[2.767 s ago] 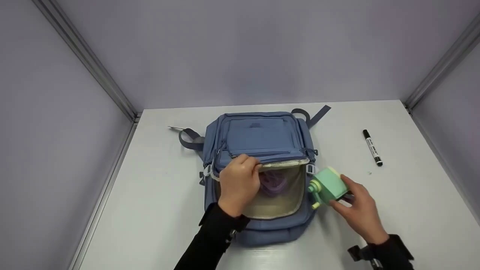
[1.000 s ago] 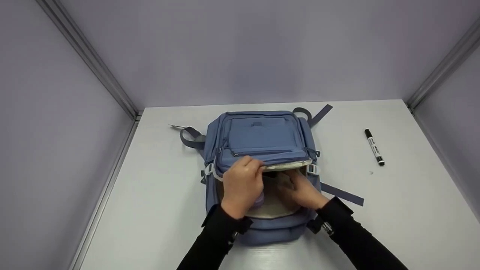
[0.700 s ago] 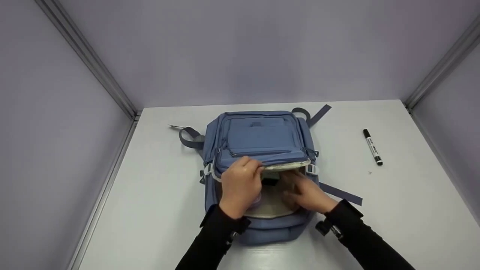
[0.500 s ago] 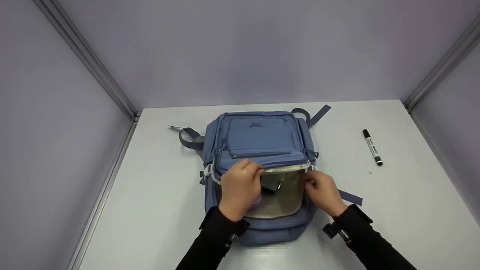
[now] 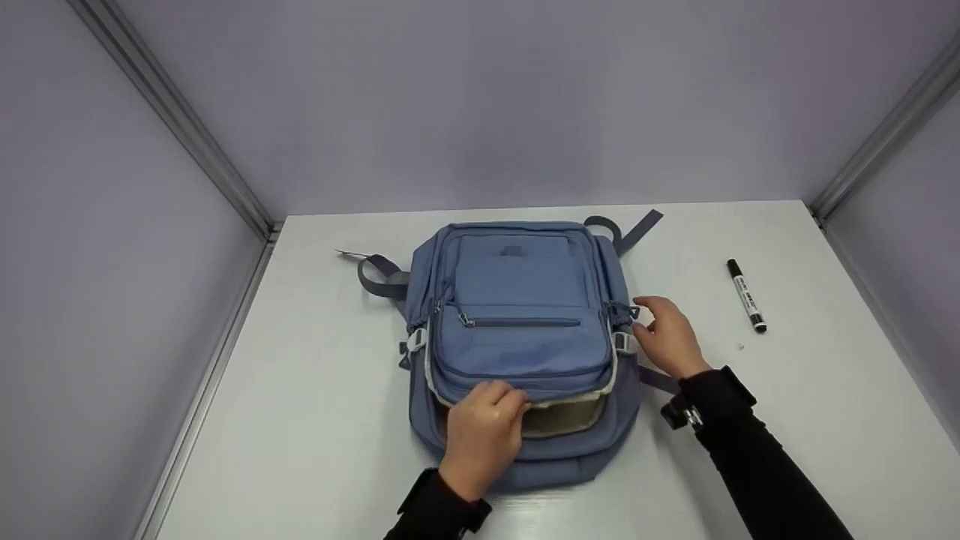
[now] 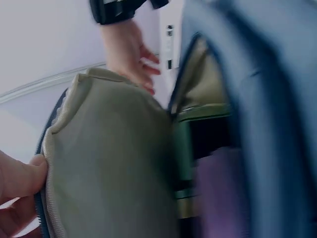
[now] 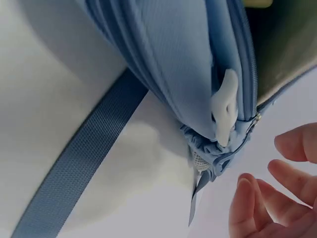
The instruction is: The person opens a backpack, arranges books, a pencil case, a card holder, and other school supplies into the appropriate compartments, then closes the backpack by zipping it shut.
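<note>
Your left hand point(image 5: 480, 435) gripped the near edge of the backpack's front flap point(image 5: 517, 352), fingers curled over the zipper rim, with the thumb pressed against the beige lining in the left wrist view point(image 6: 20, 176). Your right hand point(image 5: 664, 334) held nothing: its fingers were spread and relaxed just beside the backpack's right side, close to the zipper pull point(image 7: 213, 163) and the white buckle point(image 7: 225, 111) there, but not touching them in the right wrist view.

That blue backpack point(image 5: 517, 300) lay flat on the counter point(image 5: 315, 420), roughly at its middle, with the flap lowered most of the way over the main compartment. A narrow gap at the near edge showed the beige lining point(image 5: 559, 420). Through the opening, the left wrist view showed a green object point(image 6: 185, 153) and something purple point(image 6: 218, 188) inside the compartment, both too blurred to make out.

A blue strap point(image 5: 656, 379) ran out from under the backpack on the right, passing under your right wrist. Two more straps stuck out at the far right corner point(image 5: 634, 225), and a grey one point(image 5: 379, 274) looped out on the far left.

Well apart on the right of the counter lay a black marker point(image 5: 745, 295), pointing near and far.
</note>
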`<control>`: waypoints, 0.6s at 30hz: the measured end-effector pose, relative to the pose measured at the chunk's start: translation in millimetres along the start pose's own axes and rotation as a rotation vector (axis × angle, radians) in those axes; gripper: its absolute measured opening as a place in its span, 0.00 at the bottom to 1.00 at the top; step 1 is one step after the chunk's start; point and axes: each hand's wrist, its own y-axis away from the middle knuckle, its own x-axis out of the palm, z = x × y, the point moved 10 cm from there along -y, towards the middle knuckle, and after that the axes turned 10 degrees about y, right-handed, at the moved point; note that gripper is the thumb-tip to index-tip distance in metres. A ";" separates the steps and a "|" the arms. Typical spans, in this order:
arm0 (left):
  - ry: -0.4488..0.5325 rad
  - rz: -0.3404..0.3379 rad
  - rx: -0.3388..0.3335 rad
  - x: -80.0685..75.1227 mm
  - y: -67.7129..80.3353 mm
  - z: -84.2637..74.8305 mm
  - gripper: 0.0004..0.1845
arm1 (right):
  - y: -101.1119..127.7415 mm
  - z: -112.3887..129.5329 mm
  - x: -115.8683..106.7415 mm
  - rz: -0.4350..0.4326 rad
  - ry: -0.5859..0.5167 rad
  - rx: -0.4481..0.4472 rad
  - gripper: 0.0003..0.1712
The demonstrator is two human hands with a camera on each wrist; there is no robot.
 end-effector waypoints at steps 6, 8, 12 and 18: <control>-0.002 0.049 0.053 18.5 41.6 -1.7 0.09 | -6.7 9.8 10.2 0.014 0.063 -0.054 0.24; -0.004 0.079 0.050 25.9 53.6 0.7 0.08 | -8.6 12.7 12.5 0.003 0.100 -0.072 0.23; -0.007 0.120 0.044 37.1 70.1 6.4 0.08 | -11.9 12.4 16.5 -0.022 0.167 -0.072 0.21; -0.015 0.126 0.036 43.1 77.6 11.0 0.09 | -17.4 3.5 19.4 -0.064 0.202 -0.028 0.16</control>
